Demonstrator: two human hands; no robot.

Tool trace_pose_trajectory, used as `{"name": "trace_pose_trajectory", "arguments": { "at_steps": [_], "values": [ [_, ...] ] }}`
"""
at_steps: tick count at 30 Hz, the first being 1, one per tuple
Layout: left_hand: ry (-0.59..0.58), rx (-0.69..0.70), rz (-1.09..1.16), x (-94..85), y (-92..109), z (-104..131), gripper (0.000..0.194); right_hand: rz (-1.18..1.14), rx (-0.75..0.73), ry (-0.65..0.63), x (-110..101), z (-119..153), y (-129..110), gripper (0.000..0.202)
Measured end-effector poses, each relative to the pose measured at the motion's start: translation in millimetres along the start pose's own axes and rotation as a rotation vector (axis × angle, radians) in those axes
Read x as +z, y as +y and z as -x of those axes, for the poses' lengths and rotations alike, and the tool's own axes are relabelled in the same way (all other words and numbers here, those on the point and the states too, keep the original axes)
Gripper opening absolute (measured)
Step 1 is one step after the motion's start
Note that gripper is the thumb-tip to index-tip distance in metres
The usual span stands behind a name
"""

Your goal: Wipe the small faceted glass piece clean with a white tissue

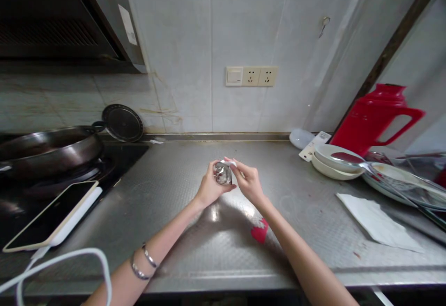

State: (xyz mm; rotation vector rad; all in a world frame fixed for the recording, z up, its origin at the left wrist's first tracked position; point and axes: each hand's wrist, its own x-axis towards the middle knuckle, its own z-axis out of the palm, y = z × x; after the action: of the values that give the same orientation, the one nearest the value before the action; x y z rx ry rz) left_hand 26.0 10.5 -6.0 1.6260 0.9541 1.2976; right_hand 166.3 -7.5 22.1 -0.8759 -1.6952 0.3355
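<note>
My left hand (208, 186) is wrapped around a small, shiny, round cup (223, 174), held above the steel counter (181, 245) near the middle of the view. The cup looks tilted toward me; whether it is glass or metal I cannot tell. At its upper right rim, my right hand (248, 178) pinches a white tissue (228, 162). The tissue touches the rim, and most of it is hidden by the fingers. Two silver bracelets circle my left forearm.
On the right stand stacked white bowls (334, 172), a plate (390, 190) with utensils, a red thermos (378, 118) and a folded paper napkin (378, 220). A pan (52, 150) sits on the left stove. Closer lie a phone (49, 215) and white cable (80, 252).
</note>
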Motion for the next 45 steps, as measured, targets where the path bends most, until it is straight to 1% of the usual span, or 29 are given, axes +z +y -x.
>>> {"name": "trace_pose_trajectory", "arguments": {
  "at_steps": [3,6,9,12,14,15,16,19,21,24,27,29,30,31,32,34,35,36,37,39,41,45],
  "values": [
    [0.026,-0.003,0.083,-1.2,-3.7,-3.6,0.074,-0.007,-0.152,-0.024,1.3,2.1,-1.1,0.028],
    [0.035,-0.030,0.069,-4.0,-6.4,-5.7,0.071,0.006,-0.207,-0.027,-1.3,2.4,-4.4,0.027],
    [0.024,-0.025,0.013,-6.5,-7.2,-6.1,0.072,0.022,-0.178,-0.005,-4.7,1.9,-10.6,0.026],
    [0.040,-0.019,-0.109,-5.9,-6.5,-4.4,0.079,0.077,-0.081,0.110,-4.1,1.4,-13.6,0.026],
    [0.033,-0.011,-0.188,-3.5,-4.6,-1.5,0.082,0.116,-0.067,0.169,-1.5,1.3,-11.2,0.027],
    [0.014,-0.003,-0.213,-2.1,-3.1,0.3,0.081,0.131,-0.091,0.157,0.1,1.4,-8.9,0.027],
    [-0.009,0.009,-0.231,-0.7,-1.4,2.2,0.079,0.142,-0.134,0.114,1.5,1.7,-6.2,0.028],
    [-0.044,0.045,-0.256,1.4,3.2,6.1,0.074,0.167,-0.266,-0.075,3.8,3.1,0.1,0.031],
    [-0.048,0.048,-0.258,1.1,3.1,6.2,0.073,0.177,-0.312,-0.137,3.0,4.2,0.8,0.032],
    [-0.041,0.020,-0.233,-0.4,-3.0,3.4,0.075,0.171,-0.312,-0.148,-0.6,5.3,-3.6,0.030],
    [-0.031,-0.011,-0.196,-1.5,-10.0,0.1,0.075,0.129,-0.288,-0.205,-4.7,5.3,-10.7,0.027],
    [-0.051,-0.016,-0.183,-1.8,-11.3,-1.1,0.068,0.106,-0.257,-0.241,-6.8,4.4,-14.4,0.026],
    [-0.058,-0.016,-0.180,-1.8,-10.7,-1.2,0.063,0.104,-0.221,-0.226,-7.4,3.6,-15.5,0.025],
    [-0.064,-0.018,-0.179,-1.6,-9.4,-1.2,0.060,0.105,-0.172,-0.182,-7.8,2.7,-15.9,0.025],
    [-0.064,-0.023,-0.178,-1.3,-7.9,-1.0,0.058,0.108,-0.117,-0.111,-7.8,1.7,-15.6,0.025],
    [-0.050,-0.040,-0.177,-0.6,-4.6,-0.1,0.061,0.112,-0.018,0.044,-7.0,-0.2,-13.1,0.025],
    [-0.046,-0.049,-0.171,-0.3,-3.4,0.5,0.064,0.107,0.013,0.095,-6.2,-0.8,-11.3,0.025],
    [-0.043,-0.054,-0.161,-0.2,-2.5,1.0,0.065,0.099,0.031,0.105,-5.2,-1.2,-9.2,0.026],
    [-0.041,-0.057,-0.146,-0.2,-1.9,1.4,0.066,0.088,0.035,0.083,-4.0,-1.1,-7.2,0.026],
    [-0.042,-0.068,-0.107,-0.9,-1.6,1.6,0.064,0.064,0.010,-0.004,-1.7,-0.2,-3.9,0.027],
    [-0.054,-0.097,-0.078,-2.2,-1.6,0.7,0.061,0.045,-0.052,-0.080,0.0,1.5,-2.5,0.029],
    [-0.063,-0.171,-0.047,-4.8,-1.1,-2.2,0.057,0.053,-0.180,-0.152,-0.8,3.7,-5.4,0.032]
  ]
}}
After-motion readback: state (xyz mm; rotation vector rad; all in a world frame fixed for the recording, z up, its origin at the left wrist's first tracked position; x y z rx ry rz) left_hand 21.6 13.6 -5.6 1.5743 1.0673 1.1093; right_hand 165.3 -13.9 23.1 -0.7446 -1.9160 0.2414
